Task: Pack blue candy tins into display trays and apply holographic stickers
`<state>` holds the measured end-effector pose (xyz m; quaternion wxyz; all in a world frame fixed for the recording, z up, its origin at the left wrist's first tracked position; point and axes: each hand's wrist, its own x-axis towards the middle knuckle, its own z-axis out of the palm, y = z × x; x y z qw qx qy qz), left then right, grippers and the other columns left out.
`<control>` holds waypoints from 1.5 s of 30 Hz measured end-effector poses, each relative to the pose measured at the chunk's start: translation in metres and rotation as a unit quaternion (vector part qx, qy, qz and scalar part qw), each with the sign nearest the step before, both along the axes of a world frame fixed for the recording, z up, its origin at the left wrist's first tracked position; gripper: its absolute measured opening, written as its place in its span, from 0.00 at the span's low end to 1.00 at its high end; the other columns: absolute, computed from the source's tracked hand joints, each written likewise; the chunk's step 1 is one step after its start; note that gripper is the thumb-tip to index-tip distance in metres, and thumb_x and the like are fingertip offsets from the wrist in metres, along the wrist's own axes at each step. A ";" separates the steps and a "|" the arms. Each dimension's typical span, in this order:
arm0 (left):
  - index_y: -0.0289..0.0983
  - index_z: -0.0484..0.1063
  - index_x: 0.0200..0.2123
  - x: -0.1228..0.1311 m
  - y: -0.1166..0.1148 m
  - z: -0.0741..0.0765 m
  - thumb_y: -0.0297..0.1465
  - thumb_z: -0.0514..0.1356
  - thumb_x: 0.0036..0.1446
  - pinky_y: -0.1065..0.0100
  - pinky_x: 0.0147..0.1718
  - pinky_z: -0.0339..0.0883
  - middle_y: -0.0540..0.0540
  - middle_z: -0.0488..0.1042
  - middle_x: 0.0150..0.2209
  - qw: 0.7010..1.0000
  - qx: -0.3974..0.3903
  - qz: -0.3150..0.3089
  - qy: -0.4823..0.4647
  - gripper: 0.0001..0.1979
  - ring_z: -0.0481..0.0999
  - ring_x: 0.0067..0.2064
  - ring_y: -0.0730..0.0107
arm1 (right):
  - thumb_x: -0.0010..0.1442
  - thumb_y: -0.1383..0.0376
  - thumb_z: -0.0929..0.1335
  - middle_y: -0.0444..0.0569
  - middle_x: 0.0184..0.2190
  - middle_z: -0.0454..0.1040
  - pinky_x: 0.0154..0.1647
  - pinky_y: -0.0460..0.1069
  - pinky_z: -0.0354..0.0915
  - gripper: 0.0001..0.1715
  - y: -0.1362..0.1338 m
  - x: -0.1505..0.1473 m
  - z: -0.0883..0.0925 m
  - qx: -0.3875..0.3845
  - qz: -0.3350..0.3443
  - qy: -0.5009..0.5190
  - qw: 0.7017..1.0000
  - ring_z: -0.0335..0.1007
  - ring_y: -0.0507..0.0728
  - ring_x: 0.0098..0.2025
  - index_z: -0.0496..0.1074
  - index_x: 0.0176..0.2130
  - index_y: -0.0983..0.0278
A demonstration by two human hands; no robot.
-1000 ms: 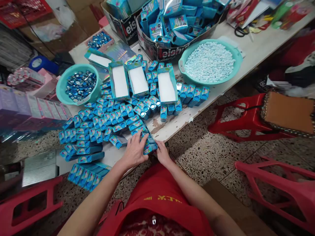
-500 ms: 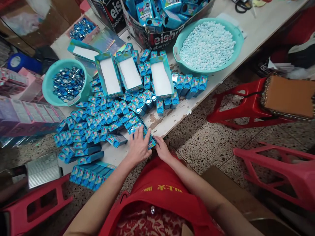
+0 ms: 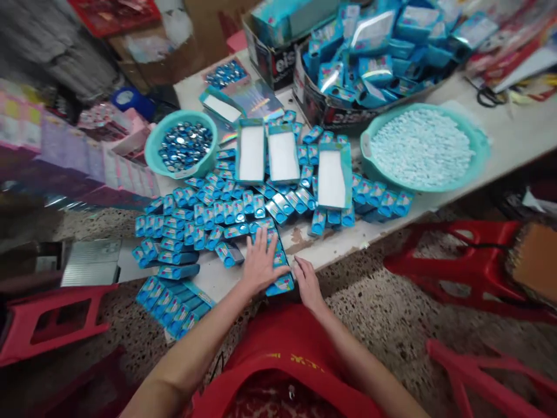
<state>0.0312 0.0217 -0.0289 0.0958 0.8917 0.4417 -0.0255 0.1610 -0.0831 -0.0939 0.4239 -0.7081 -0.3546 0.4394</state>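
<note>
My left hand lies flat, fingers spread, on a row of small blue candy tins standing side by side near the table's front edge. To its right, my right hand has its fingers curled together close beside the row's near end. What they hold, if anything, is hidden. Many more blue tins with round openings on top stand to the left of and behind my left hand. Three open trays with white contents, one of them a blue tray, rest above the tins.
A turquoise basin holds pale blue candies; another turquoise basin holds shiny round pieces. Behind stands a black carton full of blue packs. Stools, including a red stool at right and a pink stool at left, flank the table.
The view has swung, so the table's contents sit further right in the picture. My left hand lies flatter on the row, and my right hand has drawn slightly away from its near end.
</note>
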 end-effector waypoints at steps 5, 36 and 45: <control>0.37 0.48 0.65 -0.013 0.022 0.004 0.49 0.52 0.58 0.42 0.61 0.40 0.36 0.48 0.66 0.992 0.020 0.088 -0.085 0.37 0.44 0.67 0.50 | 0.61 0.55 0.62 0.57 0.51 0.67 0.54 0.60 0.63 0.24 0.026 0.010 0.017 0.074 0.029 -0.071 0.994 0.63 0.61 0.54 0.66 0.53 0.63; 0.35 0.65 0.25 -0.076 0.204 0.083 0.29 0.55 0.54 0.74 0.30 0.57 0.54 0.62 0.23 0.677 0.272 0.545 -0.412 0.06 0.63 0.28 0.74 | 0.48 0.58 0.69 0.39 0.29 0.76 0.48 0.50 0.69 0.15 0.307 -0.027 0.120 0.078 -0.031 0.594 0.800 0.74 0.52 0.37 0.69 0.36 0.61; 0.34 0.73 0.40 -0.089 0.180 0.038 0.36 0.55 0.57 0.68 0.38 0.63 0.44 0.75 0.36 0.826 0.010 0.507 -0.247 0.13 0.72 0.36 0.67 | 0.40 0.58 0.71 0.47 0.34 0.76 0.41 0.53 0.70 0.26 0.248 -0.004 0.058 -0.030 -0.011 0.279 0.960 0.73 0.58 0.38 0.68 0.40 0.66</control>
